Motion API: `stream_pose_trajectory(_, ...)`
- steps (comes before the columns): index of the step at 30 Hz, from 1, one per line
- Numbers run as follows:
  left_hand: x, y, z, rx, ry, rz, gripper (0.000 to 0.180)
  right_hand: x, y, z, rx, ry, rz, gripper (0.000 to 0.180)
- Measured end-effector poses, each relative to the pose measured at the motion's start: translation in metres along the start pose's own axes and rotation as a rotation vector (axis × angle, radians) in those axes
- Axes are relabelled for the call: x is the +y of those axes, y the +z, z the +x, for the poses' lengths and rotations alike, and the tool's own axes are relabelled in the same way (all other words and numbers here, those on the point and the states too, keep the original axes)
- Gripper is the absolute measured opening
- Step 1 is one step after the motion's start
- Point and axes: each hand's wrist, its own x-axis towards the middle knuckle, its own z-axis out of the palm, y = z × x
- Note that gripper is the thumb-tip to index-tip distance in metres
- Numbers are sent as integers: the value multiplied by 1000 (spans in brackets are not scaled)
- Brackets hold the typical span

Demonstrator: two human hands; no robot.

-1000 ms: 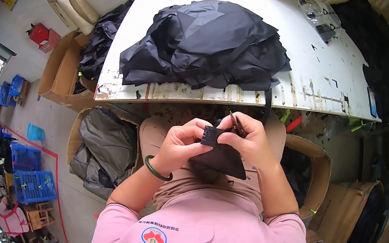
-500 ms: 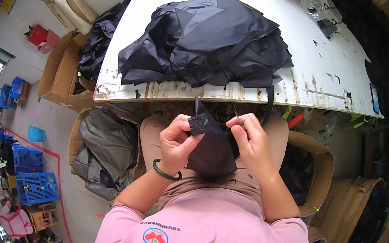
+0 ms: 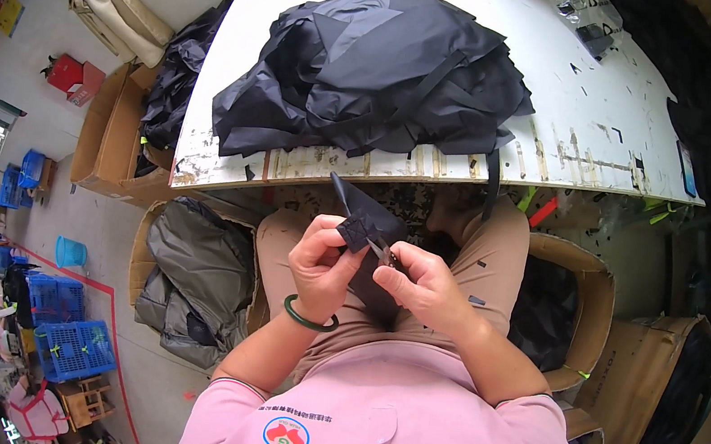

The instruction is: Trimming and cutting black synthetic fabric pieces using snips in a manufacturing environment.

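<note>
Over my lap, my left hand (image 3: 322,265) pinches the stitched, square end of a black fabric piece (image 3: 383,220). The rest of the fabric hangs down between my thighs, with one narrow point sticking up beyond my fingers. My right hand (image 3: 426,288) is closed around small thread snips (image 3: 380,250), whose metal blades reach to the edge of the stitched end beside my left fingertips. Whether the blades touch a thread is too small to tell. A large heap of black fabric pieces (image 3: 376,75) lies on the white table in front of me.
The white table (image 3: 588,118) has a worn near edge just past my knees. Cardboard boxes flank me: one with grey-green fabric (image 3: 200,264) at left, another (image 3: 593,310) with dark fabric at right. A clear plastic bag (image 3: 588,23) lies at the far right.
My right hand has moved left and down, bringing the snips to the stitched end. Small dark scraps now show on my right thigh. My left hand keeps its pinch on the fabric.
</note>
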Motion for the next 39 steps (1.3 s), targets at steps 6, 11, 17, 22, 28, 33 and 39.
stream_pose_trajectory(6, -1, 2, -4, -12, 23, 60, 15, -3, 4, 1, 162, -218, -323, 34)
stream_pose_trajectory(11, -5, 2, -7, -16, 53, 92, 16, -5, 4, 3, 252, -338, -547, 36)
stream_pose_trajectory(17, -5, 3, -6, -16, 68, 101, 17, -5, 3, 2, 267, -329, -630, 36)
stream_pose_trajectory(22, -4, 3, -7, -12, 48, 107, 16, -3, 2, 0, 268, -314, -607, 36)
stream_pose_trajectory(28, -6, -3, -10, -95, 35, 179, 18, -8, 1, -1, 251, -312, -592, 36)
stream_pose_trajectory(33, 0, -3, -7, -138, 24, 153, 18, -3, -3, -4, 262, -302, -626, 37)
stream_pose_trajectory(39, 8, -17, 11, -310, -269, -150, 16, -16, -22, -10, 161, -126, -405, 31)
